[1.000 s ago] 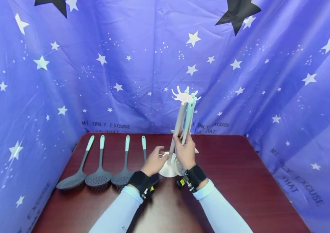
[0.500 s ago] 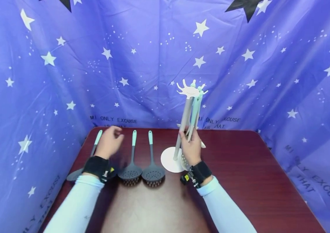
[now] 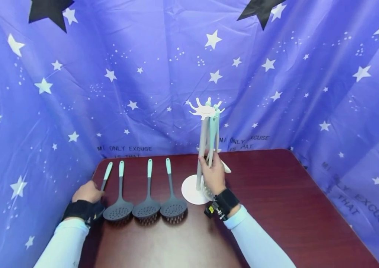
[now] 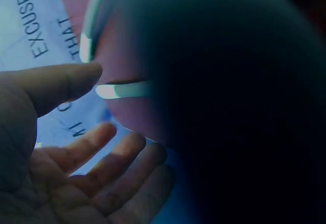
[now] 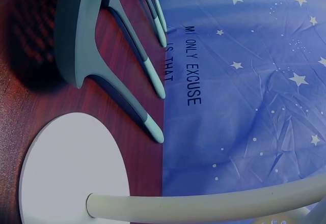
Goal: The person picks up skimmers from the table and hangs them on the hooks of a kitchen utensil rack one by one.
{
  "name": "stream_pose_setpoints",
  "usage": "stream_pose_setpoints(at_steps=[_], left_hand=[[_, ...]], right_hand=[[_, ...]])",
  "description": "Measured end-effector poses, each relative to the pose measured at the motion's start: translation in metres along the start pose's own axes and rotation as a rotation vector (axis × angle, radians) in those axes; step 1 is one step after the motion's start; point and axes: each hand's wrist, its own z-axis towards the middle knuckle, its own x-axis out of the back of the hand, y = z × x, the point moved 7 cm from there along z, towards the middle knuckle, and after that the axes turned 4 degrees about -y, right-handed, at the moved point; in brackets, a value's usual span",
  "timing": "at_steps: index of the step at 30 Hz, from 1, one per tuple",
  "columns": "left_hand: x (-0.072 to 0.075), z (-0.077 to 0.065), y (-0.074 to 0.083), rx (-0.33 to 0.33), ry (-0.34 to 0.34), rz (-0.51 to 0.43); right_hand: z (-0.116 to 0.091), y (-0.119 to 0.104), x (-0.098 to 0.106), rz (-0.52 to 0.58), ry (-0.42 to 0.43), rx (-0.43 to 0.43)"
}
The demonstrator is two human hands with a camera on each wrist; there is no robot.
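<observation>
My left hand (image 3: 87, 191) is over the leftmost utensil, a spoon or skimmer with a mint-tipped handle (image 3: 108, 171); its head is mostly hidden. In the left wrist view, my left thumb and fingers are apart with nothing between them, and a dark blurred shape covers the right side. My right hand (image 3: 214, 176) grips low on a white utensil stand (image 3: 202, 137), thumb beside the pole; which parts the fingers wrap is partly hidden. Mint-handled utensils (image 3: 213, 130) hang from the stand's right side. Its round base (image 5: 71, 163) fills the lower left of the right wrist view.
Three grey skimmers (image 3: 118, 210) with mint handle ends lie side by side on the dark red table (image 3: 276, 208), between the left hand and the stand. A purple curtain (image 3: 162, 93) with stars surrounds the table's back and sides.
My left hand has left the stand's base and swept left across the skimmers to the leftmost utensil. The right hand keeps its place on the stand. The head view has shifted slightly.
</observation>
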Motion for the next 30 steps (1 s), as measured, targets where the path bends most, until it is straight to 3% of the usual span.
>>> stream_pose_setpoints(at_steps=[8, 18, 23, 30], left_hand=[[-0.02, -0.014, -0.009, 0.016, -0.018, 0.005], [-0.035, -0.017, -0.019, 0.036, -0.015, 0.021], [-0.036, -0.02, -0.025, 0.031, 0.031, 0.013], [-0.024, -0.019, -0.026, 0.056, 0.144, -0.048]], right_hand=[[0.0, -0.004, -0.002, 0.02, -0.015, 0.072], [-0.005, -0.001, 0.001, 0.068, -0.006, 0.024], [-0.006, -0.001, -0.001, 0.049, 0.004, 0.034], [-0.006, -0.003, 0.003, 0.014, 0.022, 0.088]])
